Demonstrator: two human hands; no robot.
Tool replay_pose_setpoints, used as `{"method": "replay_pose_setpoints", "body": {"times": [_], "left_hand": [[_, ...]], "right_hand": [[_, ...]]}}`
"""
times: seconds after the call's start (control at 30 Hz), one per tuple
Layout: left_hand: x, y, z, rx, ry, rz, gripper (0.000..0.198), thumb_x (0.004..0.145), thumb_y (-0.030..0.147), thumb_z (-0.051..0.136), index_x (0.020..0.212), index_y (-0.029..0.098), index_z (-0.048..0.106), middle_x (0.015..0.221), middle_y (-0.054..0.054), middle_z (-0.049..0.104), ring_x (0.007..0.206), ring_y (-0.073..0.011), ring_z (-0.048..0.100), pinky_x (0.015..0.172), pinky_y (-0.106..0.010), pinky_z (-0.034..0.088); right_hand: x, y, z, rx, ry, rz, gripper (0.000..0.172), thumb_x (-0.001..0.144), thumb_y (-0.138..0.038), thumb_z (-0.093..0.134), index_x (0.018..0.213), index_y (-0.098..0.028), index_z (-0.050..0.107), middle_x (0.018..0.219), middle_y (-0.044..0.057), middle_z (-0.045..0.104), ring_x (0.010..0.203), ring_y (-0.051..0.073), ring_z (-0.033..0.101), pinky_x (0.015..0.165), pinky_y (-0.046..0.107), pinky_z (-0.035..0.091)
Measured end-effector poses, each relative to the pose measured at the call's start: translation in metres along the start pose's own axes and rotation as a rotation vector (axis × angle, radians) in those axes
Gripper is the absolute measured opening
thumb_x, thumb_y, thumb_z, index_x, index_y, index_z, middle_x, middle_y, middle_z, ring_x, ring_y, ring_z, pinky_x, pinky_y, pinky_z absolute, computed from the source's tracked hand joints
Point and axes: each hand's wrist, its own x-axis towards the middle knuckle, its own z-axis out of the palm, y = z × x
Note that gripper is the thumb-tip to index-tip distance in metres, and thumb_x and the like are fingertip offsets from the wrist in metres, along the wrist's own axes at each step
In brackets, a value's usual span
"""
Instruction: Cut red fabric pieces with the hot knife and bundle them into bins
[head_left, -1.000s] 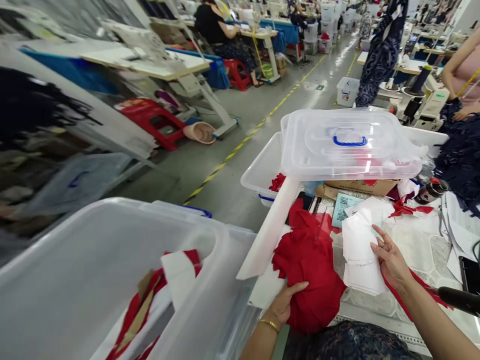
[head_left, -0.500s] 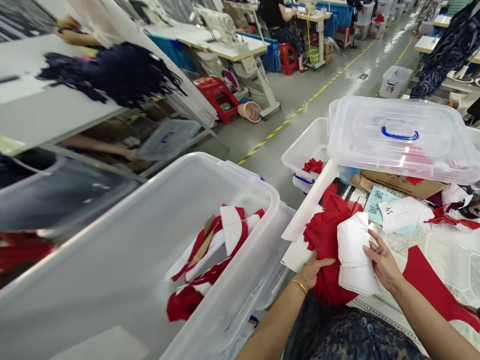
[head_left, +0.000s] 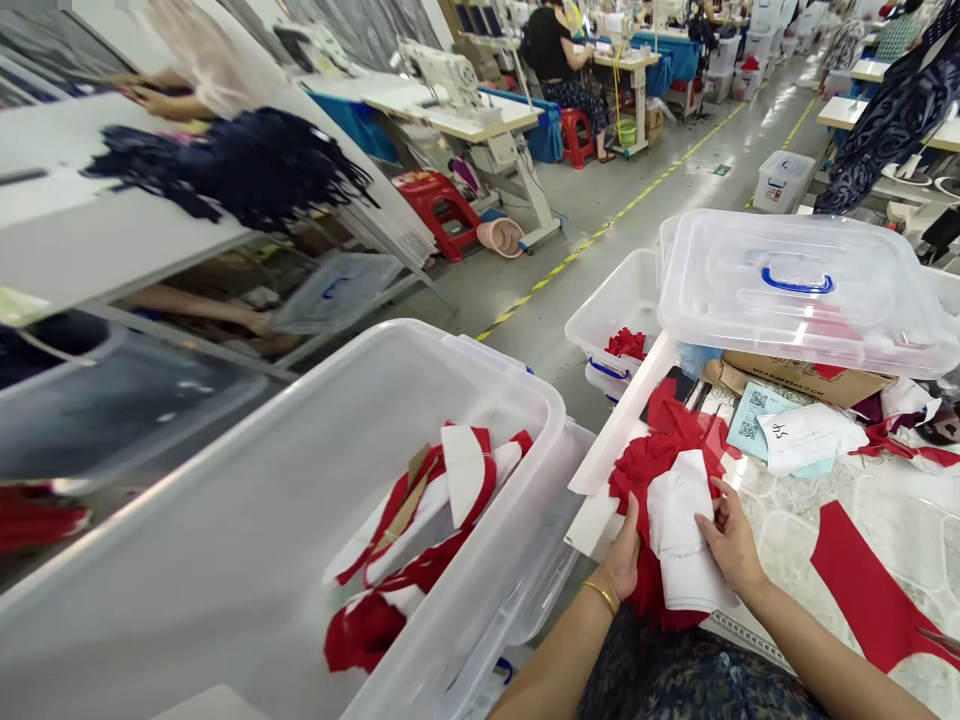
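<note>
In front of my body a bunch of red fabric pieces (head_left: 643,470) lies at the left edge of the worktable. My left hand (head_left: 622,556) closes on the left side of this bunch, thumb up, with its other fingers hidden by cloth. A white fabric piece (head_left: 681,540), with a faint printed line across it, rests over the red cloth. My right hand (head_left: 731,538) pinches the right edge of the white piece. To the right, a single cut red panel (head_left: 874,590) lies flat, with scissor blades (head_left: 941,637) at its end.
On my left stands a large clear bin (head_left: 360,380) with red and white cut pieces (head_left: 420,540). A lidded clear box (head_left: 806,275) is at the table's back, near a blue paper (head_left: 750,415) and a marked white piece (head_left: 810,437). Another person's arm (head_left: 169,105) is at the left table.
The white piece has shifted left over the red cloth along with my right hand. My left thumb, earlier lying across the red cloth, now points up. The view has tilted slightly.
</note>
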Motion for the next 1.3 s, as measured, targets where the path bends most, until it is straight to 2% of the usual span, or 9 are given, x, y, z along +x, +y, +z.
{"method": "replay_pose_setpoints", "body": {"times": [0.17, 0.23, 0.4, 0.53, 0.63, 0.77, 0.93, 1.13, 1.3], "left_hand": [[-0.016, 0.002, 0.008, 0.18, 0.065, 0.139, 0.063, 0.057, 0.01, 0.086, 0.117, 0.011, 0.069, 0.116, -0.015, 0.073, 0.128, -0.0387, 0.055, 0.112, -0.049, 0.041], [-0.024, 0.007, 0.008, 0.216, 0.087, 0.146, 0.066, 0.053, 0.005, 0.087, 0.116, 0.009, 0.069, 0.115, -0.018, 0.072, 0.127, -0.0413, 0.054, 0.111, -0.052, 0.041], [-0.049, 0.025, -0.003, 0.175, 0.167, 0.194, 0.083, 0.053, 0.006, 0.088, 0.131, 0.012, 0.061, 0.117, -0.018, 0.071, 0.124, -0.0425, 0.057, 0.109, -0.054, 0.043], [-0.063, 0.035, -0.013, 0.181, 0.24, 0.148, 0.077, 0.049, 0.013, 0.092, 0.121, 0.008, 0.066, 0.103, -0.019, 0.075, 0.109, -0.0438, 0.066, 0.1, -0.055, 0.05], [-0.063, 0.036, -0.012, 0.213, 0.224, 0.129, 0.067, 0.049, 0.019, 0.093, 0.11, 0.006, 0.069, 0.098, -0.019, 0.076, 0.099, -0.0424, 0.07, 0.094, -0.056, 0.053], [-0.057, 0.03, -0.004, 0.242, 0.155, 0.127, 0.067, 0.047, 0.023, 0.094, 0.108, 0.009, 0.071, 0.102, -0.018, 0.075, 0.106, -0.0418, 0.067, 0.099, -0.053, 0.05], [-0.055, 0.025, 0.001, 0.266, 0.061, 0.14, 0.072, 0.048, 0.026, 0.094, 0.114, 0.011, 0.069, 0.105, -0.018, 0.075, 0.113, -0.041, 0.064, 0.104, -0.052, 0.046], [-0.058, 0.029, 0.008, 0.291, 0.02, 0.187, 0.087, 0.043, 0.031, 0.096, 0.123, 0.015, 0.065, 0.108, -0.015, 0.075, 0.114, -0.04, 0.063, 0.105, -0.054, 0.044], [-0.062, 0.037, 0.01, 0.318, -0.04, 0.201, 0.095, 0.043, 0.032, 0.096, 0.129, 0.014, 0.061, 0.11, -0.015, 0.074, 0.114, -0.0392, 0.063, 0.106, -0.054, 0.044]], "right_hand": [[-0.004, -0.008, 0.004, -0.059, -0.071, -0.051, 0.054, 0.077, -0.038, 0.063, 0.126, -0.021, 0.049, 0.068, -0.004, 0.055, 0.062, 0.019, 0.055, 0.063, 0.035, 0.048], [-0.004, -0.015, 0.002, 0.024, -0.077, -0.064, 0.054, 0.08, -0.044, 0.064, 0.126, -0.021, 0.048, 0.068, -0.004, 0.056, 0.063, 0.018, 0.056, 0.063, 0.033, 0.049], [0.013, -0.027, -0.019, -0.063, -0.015, -0.111, 0.044, 0.09, -0.053, 0.047, 0.12, -0.021, 0.049, 0.076, 0.0, 0.06, 0.068, 0.018, 0.061, 0.065, 0.034, 0.053], [0.044, -0.032, -0.039, -0.259, -0.017, -0.139, 0.021, 0.086, -0.039, 0.05, 0.09, -0.021, 0.06, 0.078, 0.004, 0.064, 0.07, 0.019, 0.061, 0.068, 0.035, 0.052], [0.078, -0.042, -0.039, -0.432, -0.069, -0.165, 0.012, 0.082, -0.025, 0.052, 0.076, -0.021, 0.063, 0.083, 0.005, 0.066, 0.074, 0.019, 0.062, 0.075, 0.034, 0.05], [0.132, -0.059, -0.031, -0.66, -0.1, -0.154, 0.019, 0.087, -0.017, 0.05, 0.08, -0.019, 0.068, 0.095, 0.008, 0.067, 0.088, 0.018, 0.063, 0.087, 0.033, 0.047], [0.183, -0.071, -0.02, -0.872, -0.129, -0.095, 0.019, 0.094, -0.033, 0.057, 0.097, -0.016, 0.066, 0.11, 0.007, 0.066, 0.1, 0.019, 0.061, 0.092, 0.04, 0.049], [0.205, -0.064, -0.008, -0.924, -0.109, -0.056, 0.022, 0.093, -0.034, 0.059, 0.107, -0.017, 0.064, 0.124, 0.008, 0.06, 0.11, 0.022, 0.058, 0.095, 0.044, 0.049], [0.208, -0.055, -0.01, -0.761, -0.015, -0.102, 0.012, 0.091, -0.022, 0.054, 0.092, -0.015, 0.063, 0.117, 0.013, 0.062, 0.116, 0.027, 0.054, 0.098, 0.046, 0.044]]}}
